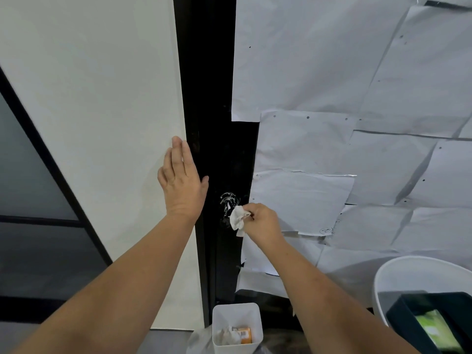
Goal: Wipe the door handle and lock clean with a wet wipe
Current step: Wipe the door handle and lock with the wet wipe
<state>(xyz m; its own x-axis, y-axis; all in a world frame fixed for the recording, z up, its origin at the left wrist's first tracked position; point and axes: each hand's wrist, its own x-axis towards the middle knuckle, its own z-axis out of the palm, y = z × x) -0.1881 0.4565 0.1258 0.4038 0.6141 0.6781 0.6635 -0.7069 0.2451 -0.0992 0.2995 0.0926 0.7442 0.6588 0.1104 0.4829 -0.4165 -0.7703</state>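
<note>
A shiny metal door handle and lock point(227, 203) sits on the black door frame point(212, 98) at mid-height. My right hand point(263, 222) pinches a crumpled white wet wipe point(238, 217) and holds it against the right side of the handle. My left hand point(182, 180) lies flat with straight fingers on the white wall panel just left of the frame, its thumb reaching onto the black strip.
The door to the right is covered with taped grey paper sheets point(357, 98). A small white bin point(237, 328) with crumpled wipes and an orange pack stands on the floor below the handle. A white tub point(398, 274) holding a dark box is at the bottom right.
</note>
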